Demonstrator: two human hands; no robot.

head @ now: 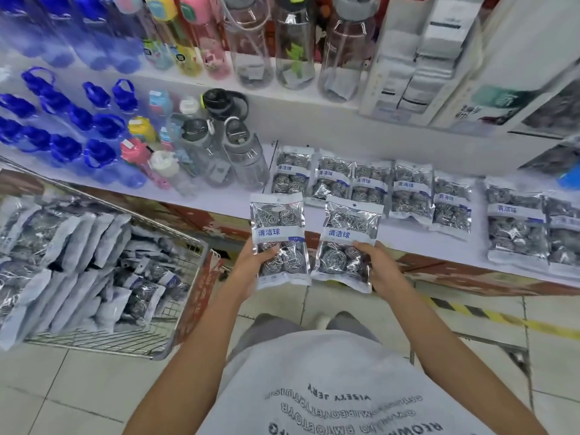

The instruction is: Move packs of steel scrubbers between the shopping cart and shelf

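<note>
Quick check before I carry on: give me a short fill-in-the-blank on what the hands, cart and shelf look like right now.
1. Each hand holds ____ scrubber pack.
2. The shopping cart stands on the person's ____ side.
3. The left hand and right hand grip the packs by their ____ ends.
4. The packs on the shelf lie ____.

Missing words: one; left; lower; flat

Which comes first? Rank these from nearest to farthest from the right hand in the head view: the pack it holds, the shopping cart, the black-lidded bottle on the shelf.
1. Pack gripped in the right hand, directly against it.
2. Black-lidded bottle, up on the shelf, to the left.
3. Shopping cart, low at far left; close to the bottle's distance, so this order is uncertain.
</note>
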